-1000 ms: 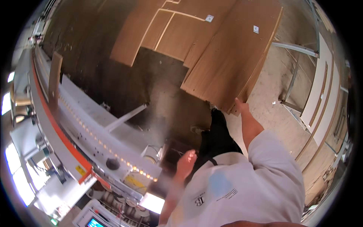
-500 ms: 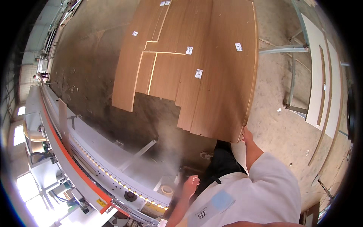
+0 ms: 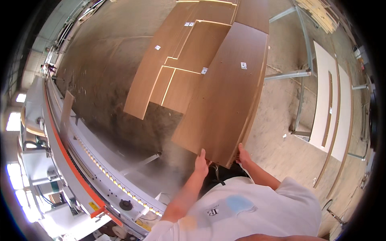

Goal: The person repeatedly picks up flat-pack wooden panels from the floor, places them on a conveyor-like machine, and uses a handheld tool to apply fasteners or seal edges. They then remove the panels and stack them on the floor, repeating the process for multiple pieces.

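Observation:
A long brown wood-grain panel (image 3: 221, 104) with a white label lies slanted across the top of the stack, its near end toward my body. My left hand (image 3: 202, 164) is closed on that near end, thumb on top and fingers underneath. At its near right corner my right hand (image 3: 243, 156) grips the edge, thumb up, with the fingers partly hidden. Beneath and to the left lie more brown panels (image 3: 183, 90), some with pale cut edges and small white labels.
A long machine with an orange-red rail (image 3: 76, 170) and a row of yellowish rollers (image 3: 108, 172) runs along my left. At the right, white panels (image 3: 321, 96) and narrow strips rest on a metal frame (image 3: 289, 75). Pale boards (image 3: 317, 14) are stacked far right.
My left hand has come up from beside my waist and taken hold of the panel's near end. The labelled panel has swung askew over the others, its near end shifting left and closer to me.

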The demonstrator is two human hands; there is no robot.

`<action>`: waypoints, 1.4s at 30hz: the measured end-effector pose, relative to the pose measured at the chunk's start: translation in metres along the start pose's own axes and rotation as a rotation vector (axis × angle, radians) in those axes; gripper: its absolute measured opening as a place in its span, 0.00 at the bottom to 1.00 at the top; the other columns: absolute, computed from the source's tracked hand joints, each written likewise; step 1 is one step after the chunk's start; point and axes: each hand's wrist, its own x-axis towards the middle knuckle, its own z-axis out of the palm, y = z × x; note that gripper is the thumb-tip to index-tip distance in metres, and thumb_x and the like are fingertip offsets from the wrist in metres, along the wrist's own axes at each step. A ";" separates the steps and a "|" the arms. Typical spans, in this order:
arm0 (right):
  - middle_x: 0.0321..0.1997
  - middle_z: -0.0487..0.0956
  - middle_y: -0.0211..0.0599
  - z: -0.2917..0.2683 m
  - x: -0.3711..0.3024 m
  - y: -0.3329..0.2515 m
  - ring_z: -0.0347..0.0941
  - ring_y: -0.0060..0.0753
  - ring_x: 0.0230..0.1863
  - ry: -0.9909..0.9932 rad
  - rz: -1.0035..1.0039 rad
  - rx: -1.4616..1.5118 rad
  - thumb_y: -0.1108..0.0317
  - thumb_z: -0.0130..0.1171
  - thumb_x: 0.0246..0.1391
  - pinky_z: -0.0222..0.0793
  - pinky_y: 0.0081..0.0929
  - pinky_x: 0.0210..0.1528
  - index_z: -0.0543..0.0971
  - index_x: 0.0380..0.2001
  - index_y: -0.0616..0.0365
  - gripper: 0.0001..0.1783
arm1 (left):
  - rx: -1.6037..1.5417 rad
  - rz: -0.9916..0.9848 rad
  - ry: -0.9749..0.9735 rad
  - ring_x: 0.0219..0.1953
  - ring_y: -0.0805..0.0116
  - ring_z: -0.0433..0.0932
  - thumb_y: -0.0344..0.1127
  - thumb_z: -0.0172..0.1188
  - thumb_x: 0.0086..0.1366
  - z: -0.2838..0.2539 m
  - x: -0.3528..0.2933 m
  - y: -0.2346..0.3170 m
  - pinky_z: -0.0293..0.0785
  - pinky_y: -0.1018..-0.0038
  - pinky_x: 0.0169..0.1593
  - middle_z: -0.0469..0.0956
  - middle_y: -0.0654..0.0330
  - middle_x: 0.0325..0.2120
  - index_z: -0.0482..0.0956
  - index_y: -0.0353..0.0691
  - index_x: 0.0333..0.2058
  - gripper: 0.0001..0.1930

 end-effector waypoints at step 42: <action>0.61 0.70 0.39 0.098 0.064 -0.068 0.68 0.44 0.53 -0.054 0.032 -0.095 0.37 0.52 0.62 0.69 0.46 0.51 0.66 0.64 0.48 0.36 | 1.304 0.429 1.120 0.73 0.56 0.53 0.47 0.59 0.65 -0.360 -0.263 -0.059 0.44 0.48 0.74 0.59 0.58 0.70 0.69 0.45 0.63 0.30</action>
